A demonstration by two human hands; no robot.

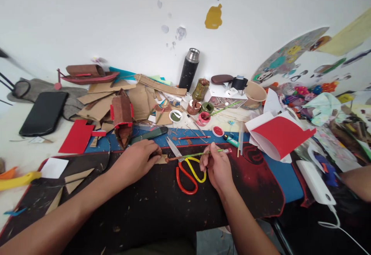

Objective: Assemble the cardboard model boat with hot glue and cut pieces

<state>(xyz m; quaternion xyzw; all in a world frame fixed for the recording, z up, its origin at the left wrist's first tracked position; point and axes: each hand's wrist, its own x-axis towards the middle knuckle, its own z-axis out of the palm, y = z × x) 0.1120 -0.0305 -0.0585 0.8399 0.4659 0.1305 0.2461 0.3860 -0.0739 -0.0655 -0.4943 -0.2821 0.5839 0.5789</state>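
Note:
My right hand (215, 166) pinches a thin green stick-like brush (193, 155), with its red-and-white end pointing right and its brown end toward my left hand. The fingers of my left hand (147, 155) are curled near a small piece of cardboard (161, 159); what they hold is hard to make out. Scissors (187, 190) with red and yellow handles lie on the black mat between my hands, blades pointing up and left under the brush. Behind my left hand stands a brown cardboard model (122, 110) with red edges.
Paint jars (203, 118), a black thermos (189, 69) and cardboard scraps (142, 102) lie toward the wall. A phone (44, 113) and red card (77, 136) are left. At right are a red sheet (281, 135), a white power strip (315, 182) and another person's arm (358, 182).

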